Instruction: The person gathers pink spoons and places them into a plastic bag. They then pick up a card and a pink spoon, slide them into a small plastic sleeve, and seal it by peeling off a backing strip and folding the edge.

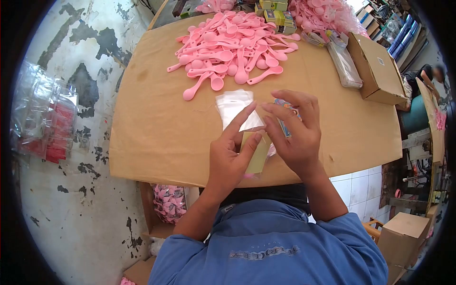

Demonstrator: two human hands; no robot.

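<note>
A stack of clear plastic bags (236,107) lies on the brown-covered table in front of me. My left hand (230,152) is at its near edge, index finger stretched out over the bags and thumb apart from it. No object shows clearly between them. My right hand (299,133) hovers just to the right, fingers curved and thumb and index tips slightly apart. Partly hidden behind its fingers are colourful printed cards (286,128). Under and between my hands lies a yellowish card (259,156), with bits of pink and clear plastic beside it.
A big heap of pink spoons (232,45) covers the far table. Bagged pink spoons (320,14) and small yellow boxes (280,19) stand behind it. At right are a cardboard box (375,69) and a plastic-wrapped pack (344,64). Plastic bags (45,116) hang on the left wall.
</note>
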